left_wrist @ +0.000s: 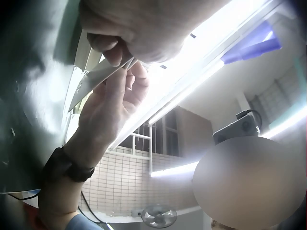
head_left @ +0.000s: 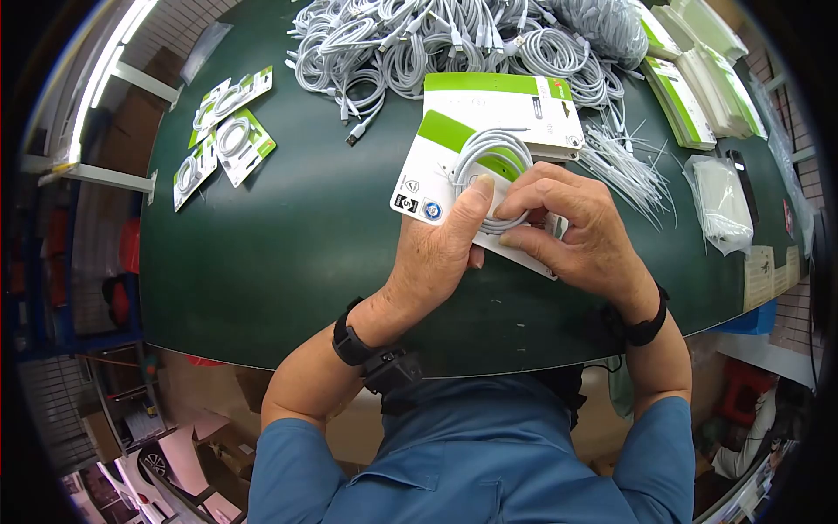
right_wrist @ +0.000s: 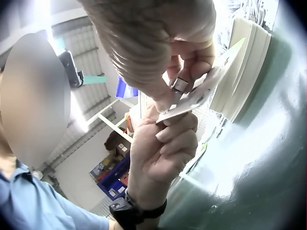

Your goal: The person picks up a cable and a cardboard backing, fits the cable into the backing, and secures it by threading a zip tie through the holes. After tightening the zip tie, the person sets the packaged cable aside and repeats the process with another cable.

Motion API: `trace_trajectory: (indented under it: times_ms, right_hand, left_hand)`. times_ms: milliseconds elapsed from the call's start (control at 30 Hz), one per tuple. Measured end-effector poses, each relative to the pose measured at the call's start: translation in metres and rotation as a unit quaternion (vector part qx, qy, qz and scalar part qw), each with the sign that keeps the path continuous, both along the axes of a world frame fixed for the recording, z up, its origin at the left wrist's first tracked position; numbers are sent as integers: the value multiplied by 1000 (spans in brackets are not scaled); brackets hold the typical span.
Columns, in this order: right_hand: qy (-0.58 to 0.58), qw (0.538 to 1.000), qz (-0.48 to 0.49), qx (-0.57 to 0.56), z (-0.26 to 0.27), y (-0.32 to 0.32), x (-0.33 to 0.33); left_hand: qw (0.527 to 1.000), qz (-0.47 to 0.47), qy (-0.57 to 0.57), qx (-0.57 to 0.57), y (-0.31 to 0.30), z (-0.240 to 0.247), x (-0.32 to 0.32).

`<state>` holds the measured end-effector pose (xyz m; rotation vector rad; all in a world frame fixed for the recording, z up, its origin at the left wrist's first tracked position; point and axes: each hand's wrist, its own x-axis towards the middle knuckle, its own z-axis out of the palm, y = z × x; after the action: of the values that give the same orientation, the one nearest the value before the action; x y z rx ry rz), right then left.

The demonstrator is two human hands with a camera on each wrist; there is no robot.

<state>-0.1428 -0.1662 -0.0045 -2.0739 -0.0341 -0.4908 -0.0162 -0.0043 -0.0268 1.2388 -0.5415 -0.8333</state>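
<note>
A green-and-white card [head_left: 436,144] is held tilted in the head view, with a coiled white cable [head_left: 476,157] lying on its face. My left hand [head_left: 441,249] grips the card's lower left edge, its thumb pressing on the coil and the other fingers behind the card. At the coil's lower right, my right hand [head_left: 572,227] pinches the cable. A metal connector [right_wrist: 180,85] shows between the right hand's fingers in the right wrist view. Behind the held card lies a stack of cards [head_left: 502,103].
A heap of coiled white cables [head_left: 419,44] covers the back of the green table [head_left: 262,288]. Several carded cables [head_left: 234,144] lie at left. White ties [head_left: 624,166], card stacks [head_left: 681,100] and a plastic-wrapped bundle [head_left: 720,201] are at right.
</note>
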Motion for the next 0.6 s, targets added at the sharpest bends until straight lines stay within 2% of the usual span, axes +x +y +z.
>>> trace_trajectory:
  times_ms: [233, 433, 600]
  right_hand:
    - [-5, 999, 1, -48, -2, 1, 2]
    - [-80, 974, 2, -213, -6, -1, 5]
    - [-105, 981, 12, -161, -11, -8, 4]
  left_hand:
    - [998, -36, 20, 49, 3, 7, 5]
    - [999, 12, 7, 50, 3, 1, 4]
    - [999, 23, 17, 30, 1, 0, -1]
